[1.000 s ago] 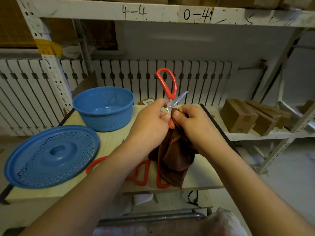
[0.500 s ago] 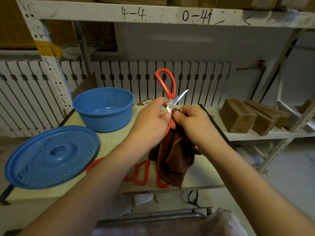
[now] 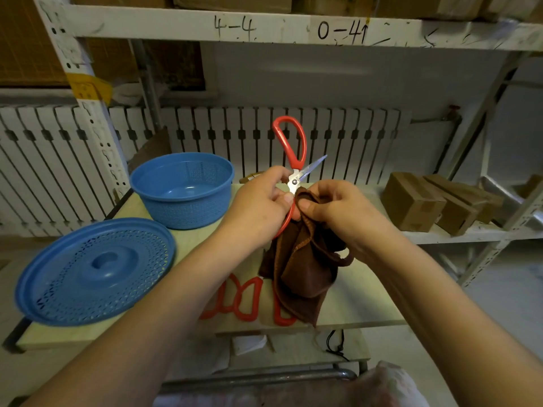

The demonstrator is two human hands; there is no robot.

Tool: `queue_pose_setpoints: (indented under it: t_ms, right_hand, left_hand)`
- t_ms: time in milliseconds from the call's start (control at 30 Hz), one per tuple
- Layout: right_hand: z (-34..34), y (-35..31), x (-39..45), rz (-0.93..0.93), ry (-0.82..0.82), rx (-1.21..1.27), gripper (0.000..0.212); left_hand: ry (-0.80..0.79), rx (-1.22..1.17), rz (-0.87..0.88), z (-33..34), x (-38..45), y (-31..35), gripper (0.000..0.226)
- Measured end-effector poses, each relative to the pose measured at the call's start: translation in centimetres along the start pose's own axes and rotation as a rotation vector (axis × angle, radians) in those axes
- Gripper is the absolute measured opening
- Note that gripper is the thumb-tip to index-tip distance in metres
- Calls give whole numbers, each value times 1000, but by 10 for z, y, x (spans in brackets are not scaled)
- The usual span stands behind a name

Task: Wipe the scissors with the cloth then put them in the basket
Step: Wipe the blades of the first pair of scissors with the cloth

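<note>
A blue lid (image 3: pixel 95 271) lies on the near left of the table (image 3: pixel 358 304). Just past it, farther back, stands a blue basket (image 3: pixel 182 190) with little holes in its wall. There are no scissors in it.

In the middle, the left hand (image 3: pixel 258 210) holds the scissors (image 3: pixel 293 171) up in the air above the table. Its thumb and fingers curl around the low red handle, close to the metal joint. The scissors are open. One red handle loop points up and one thin blade points up and to the right.

The right hand (image 3: pixel 338 210) is just beside the left hand. Its thumb and fingers pinch a brown cloth (image 3: pixel 302 268) against the scissors, right below the joint. The other blade is hidden by the cloth and the hands. The rest of the cloth hangs down loose toward the table.

Under the arms and the cloth, more red handles (image 3: pixel 244 298) lie on the near part of the table. They are partly hidden.

On the far right, brown boxes (image 3: pixel 411 201) sit on a shelf (image 3: pixel 476 233).
</note>
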State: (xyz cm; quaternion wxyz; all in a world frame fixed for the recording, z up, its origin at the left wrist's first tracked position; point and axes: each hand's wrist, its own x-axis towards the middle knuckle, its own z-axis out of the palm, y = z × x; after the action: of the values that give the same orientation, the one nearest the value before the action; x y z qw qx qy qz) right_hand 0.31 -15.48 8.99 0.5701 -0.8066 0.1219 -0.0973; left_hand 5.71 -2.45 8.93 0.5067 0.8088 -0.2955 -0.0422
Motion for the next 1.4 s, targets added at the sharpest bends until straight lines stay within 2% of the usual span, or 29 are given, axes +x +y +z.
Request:
queue_pose_setpoints:
  t_ms: [133, 367, 467, 600, 767, 933, 1200, 1333, 1400]
  right_hand:
    - [1, 3, 1, -47, 21, -31, 16]
    - [-5, 11, -2, -1, 84, 219, 22]
    - [-12, 8, -3, -11, 97, 70, 19]
    - [-5, 3, -4, -109, 92, -73, 15]
    - [6, 4, -1, -74, 95, -27, 15]
    - [6, 6, -4, -74, 77, -64, 9]
    - [2, 10, -10, -79, 103, -152, 9]
    - [-5, 19, -17, -28, 72, -142, 6]
    - [-8, 25, -20, -30, 113, -102, 4]
  left_hand:
    - [-6, 15, 20, 0, 1, -2, 29]
    - [-37, -162, -16, -7, 2, -5, 20]
    - [-29, -169, -27, -9, 2, -5, 21]
    - [23, -50, 6, -3, 1, -3, 22]
    - [82, 94, 31, 6, -2, 1, 27]
    - [75, -106, -50, 5, -3, -1, 26]
    - [67, -221, -110, 15, -7, -1, 28]
    - [167, -262, -159, 3, 3, -3, 26]
    - [177, -227, -144, -9, 9, -6, 26]
